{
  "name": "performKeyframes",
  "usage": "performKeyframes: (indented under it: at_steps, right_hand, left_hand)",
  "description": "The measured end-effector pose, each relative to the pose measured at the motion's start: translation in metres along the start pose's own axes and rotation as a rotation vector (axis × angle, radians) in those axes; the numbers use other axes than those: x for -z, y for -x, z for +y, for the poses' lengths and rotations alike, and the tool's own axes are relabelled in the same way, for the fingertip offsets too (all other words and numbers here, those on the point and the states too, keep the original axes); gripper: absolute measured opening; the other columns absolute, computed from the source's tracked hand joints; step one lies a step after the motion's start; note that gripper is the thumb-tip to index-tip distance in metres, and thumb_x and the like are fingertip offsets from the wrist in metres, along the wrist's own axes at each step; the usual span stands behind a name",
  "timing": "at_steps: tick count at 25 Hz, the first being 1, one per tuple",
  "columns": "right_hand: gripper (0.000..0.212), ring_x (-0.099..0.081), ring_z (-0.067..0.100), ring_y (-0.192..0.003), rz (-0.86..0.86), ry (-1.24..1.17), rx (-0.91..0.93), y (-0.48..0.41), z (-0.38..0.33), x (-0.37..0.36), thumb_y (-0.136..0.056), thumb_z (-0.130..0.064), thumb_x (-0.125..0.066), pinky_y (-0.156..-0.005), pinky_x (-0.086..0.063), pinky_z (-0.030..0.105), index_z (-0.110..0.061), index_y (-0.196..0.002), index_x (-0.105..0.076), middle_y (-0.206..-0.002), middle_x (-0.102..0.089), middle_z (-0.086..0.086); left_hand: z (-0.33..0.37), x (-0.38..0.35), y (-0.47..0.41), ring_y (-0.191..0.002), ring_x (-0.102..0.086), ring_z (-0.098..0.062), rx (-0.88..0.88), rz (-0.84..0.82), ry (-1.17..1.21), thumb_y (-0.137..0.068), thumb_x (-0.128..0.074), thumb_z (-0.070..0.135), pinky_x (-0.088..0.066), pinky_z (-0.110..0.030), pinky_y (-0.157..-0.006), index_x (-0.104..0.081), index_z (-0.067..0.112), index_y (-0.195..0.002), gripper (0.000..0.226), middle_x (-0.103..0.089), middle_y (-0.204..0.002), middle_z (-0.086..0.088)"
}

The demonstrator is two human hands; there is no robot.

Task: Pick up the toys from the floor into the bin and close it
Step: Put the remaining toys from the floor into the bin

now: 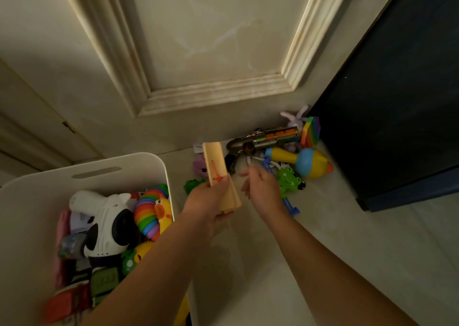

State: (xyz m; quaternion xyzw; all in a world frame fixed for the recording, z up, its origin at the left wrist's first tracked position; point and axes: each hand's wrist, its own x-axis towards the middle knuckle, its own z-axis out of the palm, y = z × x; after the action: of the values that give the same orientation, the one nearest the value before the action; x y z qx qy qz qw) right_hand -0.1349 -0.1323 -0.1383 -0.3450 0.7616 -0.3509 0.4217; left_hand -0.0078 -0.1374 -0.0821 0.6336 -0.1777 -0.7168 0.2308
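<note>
My left hand [210, 202] grips a tan wooden block [218, 169] with a red scribble, held upright just right of the white bin [159, 166]. The bin holds a white-and-black panda toy [104, 222], a rainbow spiral [149, 209] and several other toys. My right hand [260, 189] hovers with fingers apart over the floor pile, holding nothing. In that pile lie a green frog [289, 180], a toy gun [268, 138], a blue-and-yellow rattle [303, 161], a blue stick figure [291, 207], a purple soft toy [200, 166] and a small green toy [192, 185].
A cream panelled door [211, 52] stands straight ahead. A dark cabinet [397, 102] walls off the right side, with a rainbow block [310, 132] and a plush rabbit [295, 117] against it. Pale floor [347, 238] stretches to the lower right.
</note>
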Motion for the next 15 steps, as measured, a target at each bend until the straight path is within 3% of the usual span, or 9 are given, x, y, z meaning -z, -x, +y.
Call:
performKeyframes:
  at_steps: [2,4,6,9,11,15]
  right_hand:
    - [0.027,-0.062,0.026,-0.091,0.045,0.165,-0.022,-0.020,0.010,0.001,-0.096,-0.028,-0.046,-0.080,-0.049,0.037,-0.018,-0.114,-0.062,-0.101,-0.065,0.009]
    - [0.044,-0.055,0.027,-0.113,-0.044,0.286,-0.020,-0.035,0.016,-0.010,-0.094,-0.026,-0.054,-0.092,-0.043,0.030,-0.021,-0.137,-0.048,-0.129,-0.052,0.012]
    - [0.060,-0.045,0.029,-0.130,-0.071,0.220,-0.011,-0.045,0.012,-0.032,-0.092,-0.023,-0.059,-0.102,-0.038,0.031,-0.023,-0.147,-0.034,-0.146,-0.039,0.014]
    - [0.075,-0.046,0.028,-0.132,-0.025,-0.134,-0.186,-0.068,0.006,-0.062,-0.088,-0.023,-0.065,-0.105,-0.039,0.034,-0.017,-0.151,-0.023,-0.148,-0.042,0.012]
    - [0.067,-0.050,0.029,-0.128,-0.009,-0.190,-0.278,-0.080,0.005,-0.068,-0.089,-0.023,-0.064,-0.102,-0.042,0.035,-0.014,-0.147,-0.032,-0.144,-0.049,0.012]
    - [0.041,-0.056,0.030,-0.117,0.016,-0.084,-0.283,-0.074,-0.004,-0.062,-0.091,-0.003,-0.053,-0.068,-0.038,0.022,-0.010,-0.132,-0.051,-0.123,-0.059,0.009]
  left_hand:
    - [0.000,0.005,-0.006,-0.105,-0.058,-0.030,-0.011,0.088,0.070,-0.093,-0.060,0.032,-0.055,-0.041,-0.075,-0.049,0.008,-0.128,0.044,-0.059,-0.116,-0.013]
    - [0.002,0.006,-0.009,-0.107,-0.057,-0.030,-0.010,0.121,0.165,-0.094,-0.058,0.031,-0.055,-0.042,-0.076,-0.047,0.007,-0.131,0.045,-0.057,-0.119,-0.014]
    - [0.003,0.004,-0.010,-0.108,-0.057,-0.031,0.001,0.123,0.191,-0.095,-0.056,0.030,-0.056,-0.042,-0.078,-0.046,0.006,-0.132,0.045,-0.057,-0.120,-0.015]
    - [0.000,0.005,-0.015,-0.107,-0.058,-0.031,0.013,0.101,0.171,-0.096,-0.055,0.031,-0.056,-0.045,-0.081,-0.048,0.007,-0.127,0.040,-0.058,-0.117,-0.014]
    - [0.000,0.007,-0.015,-0.106,-0.060,-0.031,0.009,0.073,0.181,-0.095,-0.056,0.031,-0.057,-0.042,-0.074,-0.051,0.007,-0.122,0.037,-0.059,-0.118,-0.016]
    - [0.006,0.008,-0.013,-0.101,-0.064,-0.030,-0.006,-0.025,0.174,-0.096,-0.055,0.028,-0.056,-0.038,-0.064,-0.055,0.006,-0.118,0.032,-0.064,-0.118,-0.020]
